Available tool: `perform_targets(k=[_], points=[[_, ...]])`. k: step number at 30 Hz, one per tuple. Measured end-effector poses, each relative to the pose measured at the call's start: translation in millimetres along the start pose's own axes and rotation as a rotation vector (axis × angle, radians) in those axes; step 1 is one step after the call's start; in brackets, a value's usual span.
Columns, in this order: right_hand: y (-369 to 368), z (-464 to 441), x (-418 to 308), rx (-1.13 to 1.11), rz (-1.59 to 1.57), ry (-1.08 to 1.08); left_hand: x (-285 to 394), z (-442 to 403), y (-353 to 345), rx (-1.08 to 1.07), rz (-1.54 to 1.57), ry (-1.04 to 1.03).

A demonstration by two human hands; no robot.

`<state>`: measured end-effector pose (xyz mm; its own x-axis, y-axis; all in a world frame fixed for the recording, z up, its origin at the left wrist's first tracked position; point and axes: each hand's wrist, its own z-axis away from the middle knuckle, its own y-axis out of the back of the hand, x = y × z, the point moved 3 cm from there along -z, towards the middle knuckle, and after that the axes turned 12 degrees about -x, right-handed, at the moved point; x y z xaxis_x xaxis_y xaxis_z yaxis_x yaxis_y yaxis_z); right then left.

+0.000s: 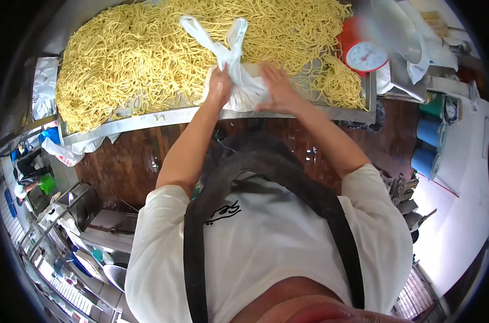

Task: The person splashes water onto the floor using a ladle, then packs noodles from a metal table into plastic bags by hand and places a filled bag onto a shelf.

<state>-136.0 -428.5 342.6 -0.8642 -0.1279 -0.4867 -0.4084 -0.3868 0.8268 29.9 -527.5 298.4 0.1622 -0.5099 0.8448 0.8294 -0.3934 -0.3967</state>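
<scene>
Okay, left hand point(219, 88): fingers closed round the gathered neck of a white plastic bag point(243, 92), handles sticking up beyond the grip. Right hand point(283, 92): fingers spread, nothing in grasp, just right of the bag and a bit blurred; can't tell whether it touches the plastic. Bag sits at the near rim of the metal table point(330, 114), its base about over that edge, contents not clear.

Noodles point(142, 54), loose and yellow, cover most of the table, running from the left end to far past the bag. Smaller pile point(339, 83) lies near the right corner, close to the rim. Bare metal shows between that pile and the right hand, plus thin strips along the near edge left of the bag. So room is tight left and far, looser right.

Red dial scale point(363, 54) stands at the right end, beside the noodles; metal pan point(398, 29) above it, blurred. White bags point(75, 151) hang by the near left corner. Wet brown floor point(131, 156) is open along the near side. Blue drums point(428, 133) stand well right of it.
</scene>
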Motion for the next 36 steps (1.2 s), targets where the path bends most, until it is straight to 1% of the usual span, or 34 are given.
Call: perform_targets(k=[2,3,6,7,10,11,12,14,15,18,19,21,22,23,25,26,27,30,31,32,34,35,36], points=[[-22,-1,0,0.029,0.078,0.01,5,-1,-16,-0.059,0.141,-0.012],[-27,-4,-2,0.122,0.037,0.002,-2,-5,-20,-0.061,0.123,-0.031],[-35,-21,-7,0.237,-0.042,-0.003,-15,-22,-22,-0.039,0.384,0.114],[-38,-26,-8,0.32,-0.039,0.023,-12,-25,-33,0.043,0.35,0.108],[-41,-33,-6,0.405,-0.093,0.035,-14,-37,-34,0.027,0.129,0.11],[-43,-31,-5,0.455,-0.059,0.036,-14,-37,-40,0.04,0.021,0.075],[-45,-33,-2,0.41,-0.076,0.044,-4,-34,-49,0.06,-0.125,0.145],[-49,-39,2,0.324,-0.103,0.067,22,-24,-76,0.058,-0.44,0.094],[-61,-37,1,0.325,-0.344,0.095,29,-17,-83,0.077,-0.48,0.03],[-48,-36,-27,0.521,-0.634,0.198,52,13,-86,0.251,0.019,0.086],[-56,-43,-26,0.459,-0.801,0.135,74,23,-93,0.289,0.231,0.02],[-69,-60,-28,0.34,-1.166,0.143,65,19,-75,0.278,0.2,0.005],[-70,-66,-28,0.311,-1.244,0.158,66,16,-67,0.269,0.182,-0.004],[-71,-72,-29,0.281,-1.322,0.169,67,13,-59,0.241,0.146,0.05],[-71,-74,-32,0.279,-1.281,0.205,82,15,-50,0.198,-0.124,0.146],[-71,-75,-35,0.277,-1.261,0.221,73,6,-35,0.16,0.105,0.091],[-40,-69,-53,0.387,-0.959,0.226,64,-2,-19,0.124,0.335,0.046],[-40,-87,-54,0.227,-1.347,0.011,108,48,-7,-0.038,0.252,-0.072],[-56,-103,-46,0.35,-1.567,0.11,98,70,9,0.115,0.191,-0.117],[-52,-104,-46,0.366,-1.647,0.026,76,95,29,0.264,0.127,-0.162],[-40,-98,-49,0.403,-1.805,-0.156,16,147,64,0.353,0.228,0.151],[-68,-108,-32,0.393,-1.715,-0.009,-3,151,64,0.442,0.299,0.348],[-63,-103,-42,0.394,-1.717,-0.008,-17,154,56,0.529,0.375,0.542]])
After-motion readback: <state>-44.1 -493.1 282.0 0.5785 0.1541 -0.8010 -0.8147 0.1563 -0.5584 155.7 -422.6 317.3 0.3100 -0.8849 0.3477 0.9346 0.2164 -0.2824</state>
